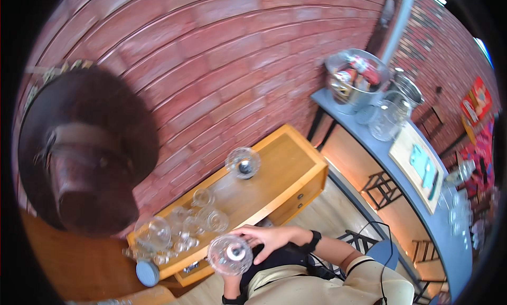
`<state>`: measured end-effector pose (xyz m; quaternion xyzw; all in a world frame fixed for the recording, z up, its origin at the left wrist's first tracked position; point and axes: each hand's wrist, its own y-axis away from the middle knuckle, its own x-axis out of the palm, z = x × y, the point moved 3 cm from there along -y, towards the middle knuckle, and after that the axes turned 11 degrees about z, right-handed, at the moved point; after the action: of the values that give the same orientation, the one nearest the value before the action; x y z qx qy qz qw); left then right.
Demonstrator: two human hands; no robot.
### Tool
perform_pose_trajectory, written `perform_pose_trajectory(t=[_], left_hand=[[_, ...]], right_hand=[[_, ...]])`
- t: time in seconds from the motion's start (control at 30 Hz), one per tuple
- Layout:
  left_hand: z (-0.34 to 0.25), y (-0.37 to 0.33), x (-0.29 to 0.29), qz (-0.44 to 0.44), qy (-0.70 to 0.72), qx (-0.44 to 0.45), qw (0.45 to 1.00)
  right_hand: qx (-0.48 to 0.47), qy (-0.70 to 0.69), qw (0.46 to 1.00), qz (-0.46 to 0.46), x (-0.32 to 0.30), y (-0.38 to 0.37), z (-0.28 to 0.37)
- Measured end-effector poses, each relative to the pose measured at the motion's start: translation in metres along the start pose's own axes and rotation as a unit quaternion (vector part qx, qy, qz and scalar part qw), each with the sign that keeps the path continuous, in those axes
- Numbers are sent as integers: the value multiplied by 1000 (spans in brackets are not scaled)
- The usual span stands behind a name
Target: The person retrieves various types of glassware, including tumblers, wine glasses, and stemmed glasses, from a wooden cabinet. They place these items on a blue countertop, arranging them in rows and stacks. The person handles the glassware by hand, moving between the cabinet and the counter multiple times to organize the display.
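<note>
Close to my body, a clear footed glass bowl [224, 258] with a wavy rim shows from above. My left hand [231, 280] holds it from below, and the bowl hides most of those fingers. At the bowl's right side is my right hand [270, 238], thumb and fingers apart, fingertips near the rim; whether they touch the glass I cannot tell. A similar glass bowl [243, 163] stands on the wooden cabinet [282, 160] in front of me. Several clear glasses and cups [182, 223] crowd the cabinet's left part.
A brick wall [222, 62] rises behind the cabinet. A brown hat [90, 152] hangs at the left, above a round blue-grey lid-like thing [147, 273]. Along the right runs a grey counter [364, 133] with a metal bucket [351, 96], glass jug [390, 120], cutting board [409, 162] and glasses.
</note>
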<state>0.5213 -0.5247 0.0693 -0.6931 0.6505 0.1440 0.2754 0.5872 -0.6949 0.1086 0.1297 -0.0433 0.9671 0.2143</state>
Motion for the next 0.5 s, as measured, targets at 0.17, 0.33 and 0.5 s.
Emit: perform_pose_trajectory(t=[0.17,0.33,0.5], left_hand=[[-28,-33,17,-39,6,42,998],[-59,-59,47,10,71,33,997],[-70,-70,61,63,100,40,992]], right_hand=[[-64,-28,932,-356,-124,18,-89],[35,247,765,-594,-193,1,-104],[-6,172,778,-605,-202,-13,-98]])
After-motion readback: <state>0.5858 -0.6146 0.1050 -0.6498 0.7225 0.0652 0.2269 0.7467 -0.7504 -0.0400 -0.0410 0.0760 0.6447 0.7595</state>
